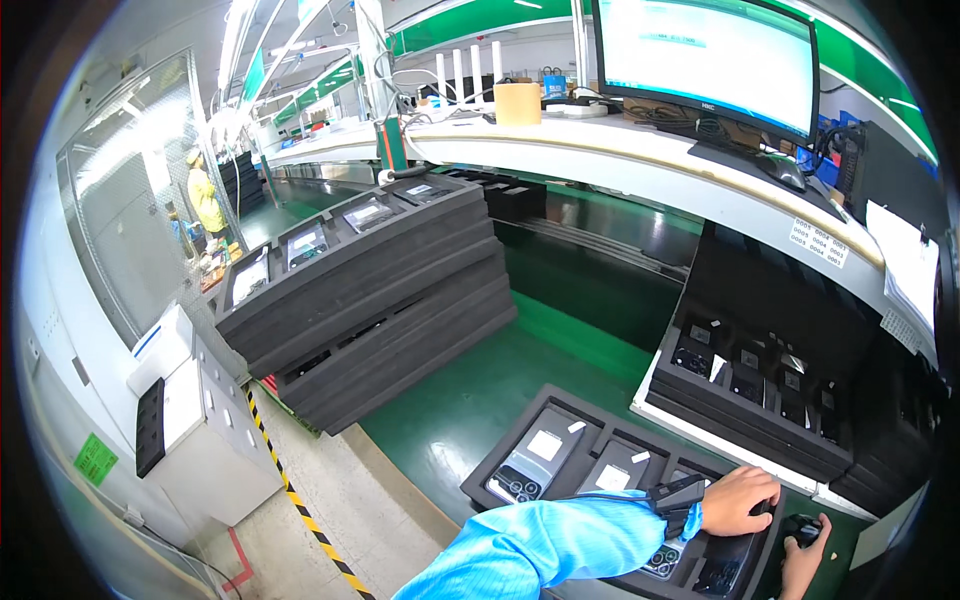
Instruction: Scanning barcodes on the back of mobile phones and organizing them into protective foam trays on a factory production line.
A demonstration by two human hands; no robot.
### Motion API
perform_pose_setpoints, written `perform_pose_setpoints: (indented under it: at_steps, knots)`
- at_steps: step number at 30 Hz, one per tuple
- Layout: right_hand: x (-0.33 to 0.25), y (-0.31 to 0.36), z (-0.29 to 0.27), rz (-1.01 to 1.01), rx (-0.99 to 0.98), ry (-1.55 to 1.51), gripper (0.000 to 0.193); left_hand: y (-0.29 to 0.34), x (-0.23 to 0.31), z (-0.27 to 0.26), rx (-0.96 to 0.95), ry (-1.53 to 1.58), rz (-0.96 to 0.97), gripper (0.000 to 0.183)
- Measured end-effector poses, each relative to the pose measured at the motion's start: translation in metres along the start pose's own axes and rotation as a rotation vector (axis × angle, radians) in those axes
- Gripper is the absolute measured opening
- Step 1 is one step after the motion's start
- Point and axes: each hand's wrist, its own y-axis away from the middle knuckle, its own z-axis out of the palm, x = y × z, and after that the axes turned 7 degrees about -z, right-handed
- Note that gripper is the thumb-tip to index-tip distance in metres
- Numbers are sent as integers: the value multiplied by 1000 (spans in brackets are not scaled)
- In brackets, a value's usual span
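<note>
A black foam tray lies on the green bench, with smartphones in its pockets. The leftmost smartphone shows its camera cluster and white labels; a second smartphone lies beside it, partly behind my blue sleeve. My left hand rests over the tray's right end, fingers curled downward above a dark smartphone. What those fingers grip is hidden. Just right of the tray, my right hand is closed around a small, rounded black device, whose exact kind I cannot make out. A black strap circles my left wrist.
Tall stacked foam trays stand at the left, smartphones in the top one. More black trays of devices sit on the right shelf. Above hangs a white shelf with a monitor. A white cabinet stands far left.
</note>
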Motion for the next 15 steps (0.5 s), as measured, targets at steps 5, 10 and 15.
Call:
perform_pose_setpoints:
  at_steps: [5, 10, 15]
  knots:
    - [3, -1, 1, 10, 0, -52, 69, 0, 0, 1, -3, -3, 21, 30]
    - [-5, 0, -1, -5, -7, -98, 69, 0, -1, 1, -2, -12, 20, 31]
    - [-5, 3, 0, -258, 322, 266, 77, 0, -2, 1, -26, -11, -1, 30]
